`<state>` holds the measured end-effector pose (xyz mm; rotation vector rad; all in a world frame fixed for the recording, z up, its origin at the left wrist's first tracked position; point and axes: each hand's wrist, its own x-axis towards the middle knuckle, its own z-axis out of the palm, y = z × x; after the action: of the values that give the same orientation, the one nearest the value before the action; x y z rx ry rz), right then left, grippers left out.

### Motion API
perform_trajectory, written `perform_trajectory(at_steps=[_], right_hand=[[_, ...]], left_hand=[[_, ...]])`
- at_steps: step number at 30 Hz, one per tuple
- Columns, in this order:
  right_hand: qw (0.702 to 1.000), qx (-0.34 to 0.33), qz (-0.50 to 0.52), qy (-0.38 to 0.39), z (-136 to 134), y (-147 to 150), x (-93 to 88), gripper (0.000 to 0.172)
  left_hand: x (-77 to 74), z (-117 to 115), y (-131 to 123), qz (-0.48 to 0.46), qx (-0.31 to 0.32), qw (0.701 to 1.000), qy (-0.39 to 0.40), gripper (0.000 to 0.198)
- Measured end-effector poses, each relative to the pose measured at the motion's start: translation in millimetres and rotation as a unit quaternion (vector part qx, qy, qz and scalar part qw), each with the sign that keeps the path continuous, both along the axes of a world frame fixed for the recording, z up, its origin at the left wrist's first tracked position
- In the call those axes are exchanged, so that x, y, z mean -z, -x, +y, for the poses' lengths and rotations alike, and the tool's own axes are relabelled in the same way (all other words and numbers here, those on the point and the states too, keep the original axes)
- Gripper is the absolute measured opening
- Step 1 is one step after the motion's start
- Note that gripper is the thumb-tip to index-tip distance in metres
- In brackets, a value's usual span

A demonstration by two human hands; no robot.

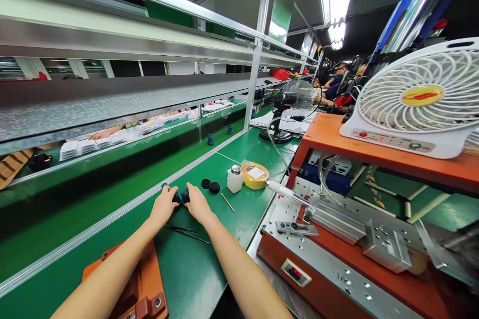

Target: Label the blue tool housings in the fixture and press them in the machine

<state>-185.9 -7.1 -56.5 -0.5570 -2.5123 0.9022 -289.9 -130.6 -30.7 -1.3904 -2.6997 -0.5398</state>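
Note:
My left hand (163, 205) is closed around a small dark part (176, 198), mostly hidden by the fingers. My right hand (197, 204) pinches a small dark blue part (184, 196) right beside it. Whether the two parts touch, I cannot tell. A bit of another blue piece (164, 186) shows behind my left fingers. Two round black caps (214, 188) lie just right of my right hand. A thin dark cord (185, 230) runs on the green bench below both hands.
A white bottle (234, 182), a yellow tape roll (255, 175) and a thin stick (228, 203) lie to the right. Beyond stands a metal fixture (337, 222) under an orange shelf with a white fan (415, 99). An orange block (151, 279) sits under my left forearm. Blue pieces (210, 139) stand on the conveyor.

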Motion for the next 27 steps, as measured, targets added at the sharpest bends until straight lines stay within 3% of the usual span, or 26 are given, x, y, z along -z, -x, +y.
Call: perform_trajectory(at_steps=[7,9,14,18,20,24,27], right_hand=[[0.996,0.042,0.068,0.037,-8,-66,23.4,0.052],[0.996,0.034,0.076,0.044,-9,-64,24.1,0.051],[0.993,-0.002,0.079,0.085,-5,-20,8.5,0.066],[0.981,0.023,0.106,0.159,-4,-18,-1.4,0.052],[0.968,0.029,0.139,0.205,-12,-37,-1.9,0.045],[0.938,0.014,0.195,0.288,-40,-96,-3.6,0.039],[0.902,0.024,0.235,0.362,-56,-147,-11.7,0.042]], left_hand=[[-25.6,-47,-3,-0.033,0.003,0.997,-0.067,0.046],[-32.1,-57,-9,-0.044,0.005,0.995,-0.088,0.041],[-44.6,-69,-39,-0.070,0.032,0.987,-0.143,0.034],[-47.5,-82,-60,-0.085,0.043,0.978,-0.184,0.031],[-44.6,-85,-70,-0.095,0.053,0.974,-0.201,0.031],[-34.1,-71,-103,-0.129,0.104,0.961,-0.223,0.049],[-31.8,-56,-136,-0.161,0.157,0.951,-0.214,0.039]])
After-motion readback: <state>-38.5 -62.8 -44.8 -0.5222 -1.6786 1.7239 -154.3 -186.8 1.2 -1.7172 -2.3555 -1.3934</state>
